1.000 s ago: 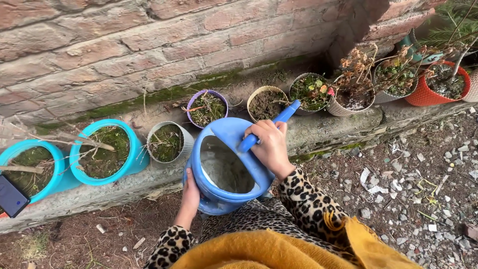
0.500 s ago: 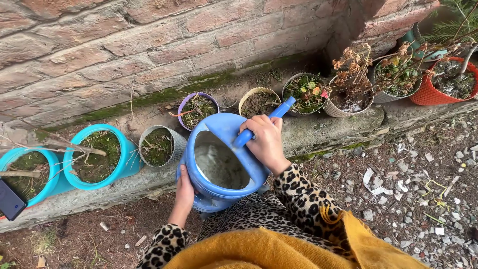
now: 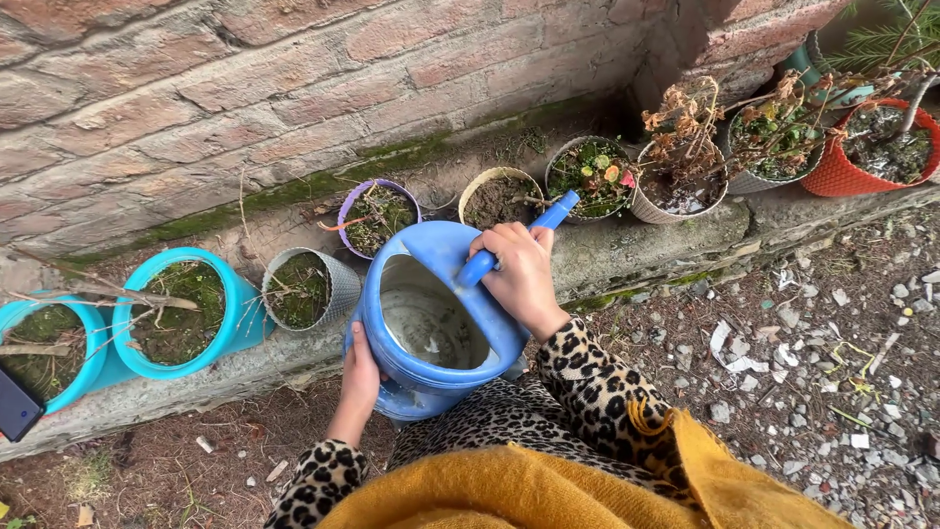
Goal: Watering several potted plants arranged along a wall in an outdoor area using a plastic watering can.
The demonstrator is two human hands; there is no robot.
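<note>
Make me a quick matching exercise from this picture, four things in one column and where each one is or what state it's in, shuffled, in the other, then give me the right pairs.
Things:
1. blue watering can
2. right hand
3. red pot
4. purple-rimmed pot

Places or states:
A. at the far right end of the ledge
B. gripping the can's handle
C. held in both hands, a little water inside
D. on the ledge by the brick wall, just beyond the can

Pairs: 1-C, 2-B, 3-A, 4-D. The left hand props the can from below.
</note>
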